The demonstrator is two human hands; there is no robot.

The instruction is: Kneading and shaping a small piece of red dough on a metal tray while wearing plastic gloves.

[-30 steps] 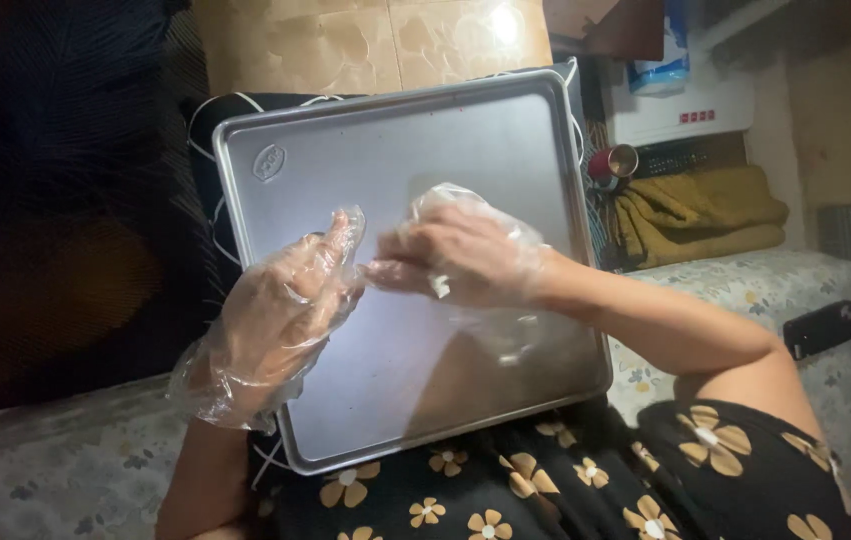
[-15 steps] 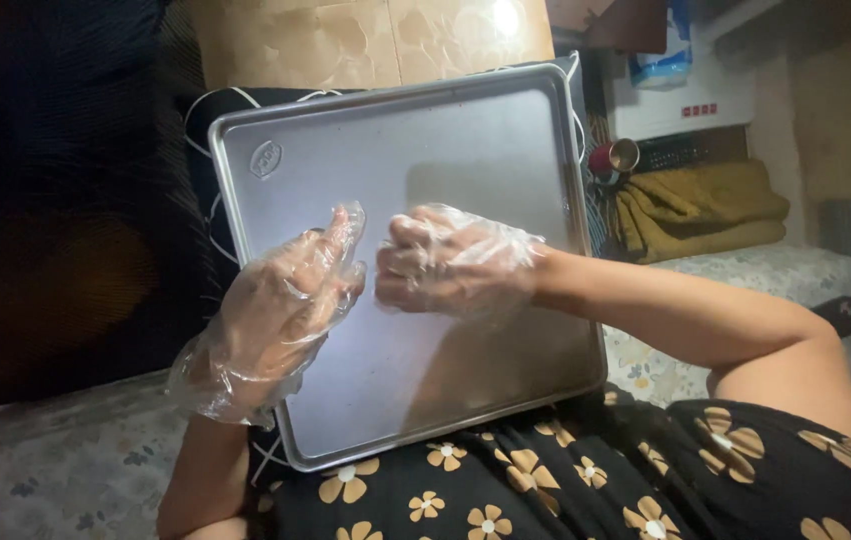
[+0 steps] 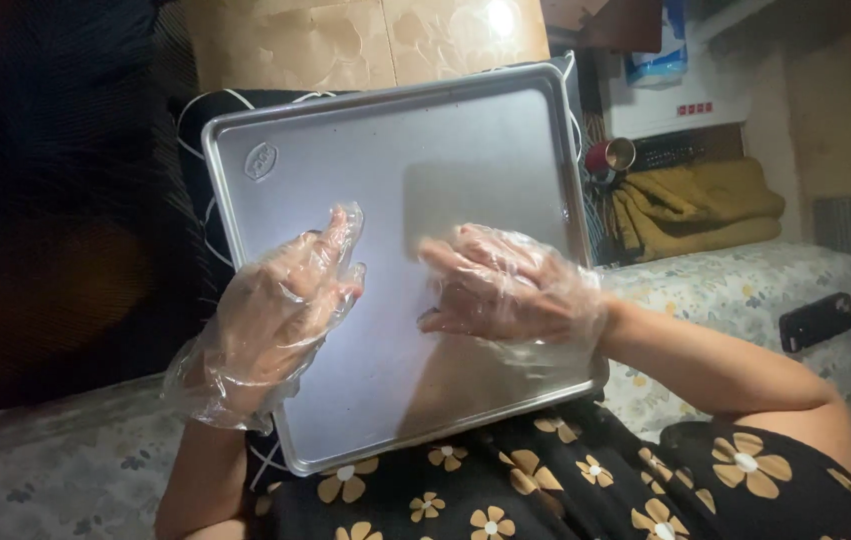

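A bare rectangular metal tray (image 3: 465, 160) rests on my lap and a dark cushion. Both my hands wear loose clear plastic gloves. My left hand (image 3: 280, 305) lies over the tray's left side, fingers together and pointing up, holding nothing. My right hand (image 3: 505, 285) hovers flat over the tray's middle, fingers spread toward the left, with nothing in it. A small embossed oval mark (image 3: 261, 161) sits in the tray's upper left corner.
A dark cushion with white lines (image 3: 200, 130) lies under the tray. A floral-patterned surface (image 3: 715, 285) carries a black phone (image 3: 817, 320) at the right. A folded mustard cloth (image 3: 695, 205) and a metal cup (image 3: 610, 158) sit behind. Tan panels (image 3: 365, 40) stand at the back.
My right hand has flattened and spread over the tray's middle; a small white thing seen by its fingers a second ago no longer shows. The view has shifted slightly.
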